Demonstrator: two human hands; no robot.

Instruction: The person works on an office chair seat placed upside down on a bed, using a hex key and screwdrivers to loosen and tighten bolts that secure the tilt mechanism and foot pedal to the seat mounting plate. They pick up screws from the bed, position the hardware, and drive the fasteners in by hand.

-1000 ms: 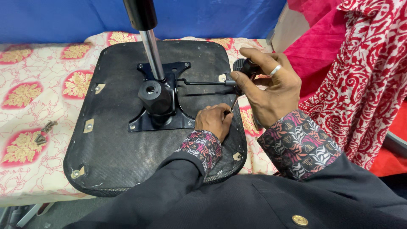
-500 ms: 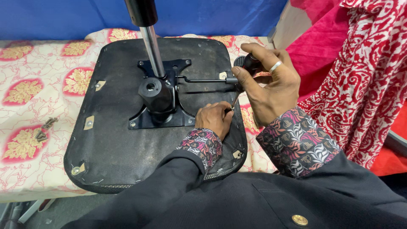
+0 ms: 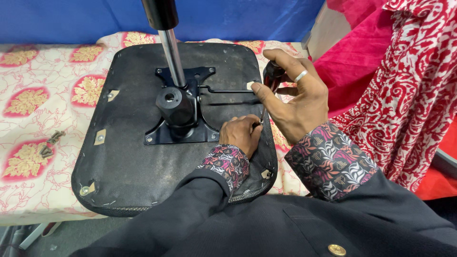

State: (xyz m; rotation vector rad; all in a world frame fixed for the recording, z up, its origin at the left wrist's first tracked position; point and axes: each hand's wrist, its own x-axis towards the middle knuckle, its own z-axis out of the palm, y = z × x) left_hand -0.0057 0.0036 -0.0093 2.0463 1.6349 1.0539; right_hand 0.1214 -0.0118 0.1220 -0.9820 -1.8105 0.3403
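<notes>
An upturned black chair seat (image 3: 128,157) lies on a floral cloth (image 3: 43,95) of cream and pink, its underside facing up. A black metal mounting plate (image 3: 183,131) is fixed near the seat's middle, with a chrome gas-lift column (image 3: 172,57) rising from it toward the top edge. A thin lever rod (image 3: 228,91) runs from the plate toward the right. The right hand (image 3: 295,102) (a ring on one finger) grips a screwdriver (image 3: 272,80) by its dark handle, the shaft angling down to the left hand (image 3: 242,133), which rests on the seat beside the plate's right corner. Red patterned fabric (image 3: 404,95) hangs at the right.
</notes>
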